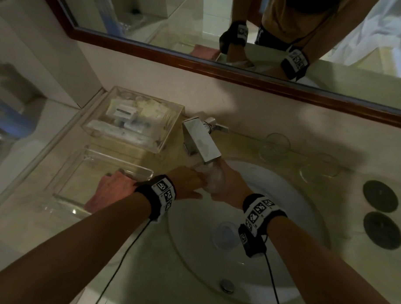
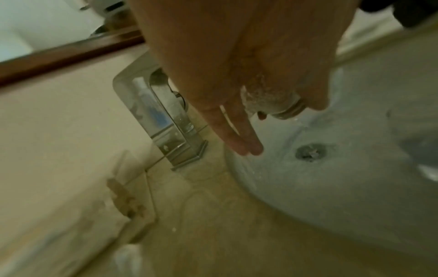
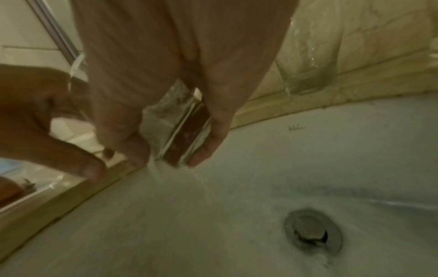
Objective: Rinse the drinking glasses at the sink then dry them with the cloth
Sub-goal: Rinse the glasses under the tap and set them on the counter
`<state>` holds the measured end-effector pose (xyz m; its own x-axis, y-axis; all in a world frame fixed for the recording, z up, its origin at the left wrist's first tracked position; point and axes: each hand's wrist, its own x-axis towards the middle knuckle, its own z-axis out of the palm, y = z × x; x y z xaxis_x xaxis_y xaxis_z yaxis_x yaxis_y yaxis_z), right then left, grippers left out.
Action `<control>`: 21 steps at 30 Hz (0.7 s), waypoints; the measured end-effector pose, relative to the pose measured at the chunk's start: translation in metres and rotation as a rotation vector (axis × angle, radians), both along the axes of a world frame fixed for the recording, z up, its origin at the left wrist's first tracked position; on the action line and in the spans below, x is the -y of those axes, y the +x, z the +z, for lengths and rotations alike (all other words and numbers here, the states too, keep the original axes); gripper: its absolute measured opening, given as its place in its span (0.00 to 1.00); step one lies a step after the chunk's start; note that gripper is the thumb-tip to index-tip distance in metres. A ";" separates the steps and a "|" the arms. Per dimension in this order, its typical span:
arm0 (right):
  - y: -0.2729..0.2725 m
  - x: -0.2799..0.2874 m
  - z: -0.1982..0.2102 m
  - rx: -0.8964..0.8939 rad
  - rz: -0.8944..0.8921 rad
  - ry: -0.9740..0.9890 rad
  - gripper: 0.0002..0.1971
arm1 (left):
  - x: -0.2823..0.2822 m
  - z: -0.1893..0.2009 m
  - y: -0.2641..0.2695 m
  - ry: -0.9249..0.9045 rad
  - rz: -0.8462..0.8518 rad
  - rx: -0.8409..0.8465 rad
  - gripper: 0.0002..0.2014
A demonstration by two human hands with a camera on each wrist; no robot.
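Water runs from the chrome faucet (image 1: pixel 202 140) onto a clear drinking glass (image 1: pixel 213 178) (image 3: pixel 180 131) held over the white sink (image 1: pixel 283 223). My right hand (image 1: pixel 230 184) (image 3: pixel 166 162) grips this glass, fingers on one side and thumb on the other. My left hand (image 1: pixel 189 183) (image 2: pixel 249 150) lies against the wet glass (image 2: pixel 267 99) with its fingers stretched out. A pink cloth (image 1: pixel 112 189) lies on the counter to the left, partly under my left forearm. Two more glasses (image 1: pixel 274 146) (image 1: pixel 319 169) stand on the counter behind the basin.
Another glass (image 1: pixel 225 234) appears to sit in the basin below my right wrist, above the drain (image 1: pixel 226 285). A clear tray (image 1: pixel 92 170) and a clear box of toiletries (image 1: pixel 137 120) stand left of the faucet. Dark round coasters (image 1: pixel 379 196) lie at the right.
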<state>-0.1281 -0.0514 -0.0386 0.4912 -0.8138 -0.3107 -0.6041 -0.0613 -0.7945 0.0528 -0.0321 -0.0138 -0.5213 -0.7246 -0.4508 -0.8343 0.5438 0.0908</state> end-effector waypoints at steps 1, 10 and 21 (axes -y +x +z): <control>0.000 0.000 0.001 -0.017 0.022 0.012 0.51 | 0.001 0.000 0.000 -0.022 -0.021 0.040 0.22; 0.005 -0.003 0.009 0.030 0.058 -0.009 0.56 | -0.004 -0.003 -0.008 0.508 0.521 -0.701 0.10; -0.004 0.007 0.018 -0.674 0.371 -0.235 0.59 | -0.014 -0.010 -0.015 0.492 0.754 -0.796 0.12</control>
<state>-0.1323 -0.0583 -0.0203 0.5104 -0.7150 -0.4778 -0.8565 -0.4725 -0.2078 0.0377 -0.0181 -0.0237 -0.2980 -0.8075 -0.5090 -0.5430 -0.2952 0.7862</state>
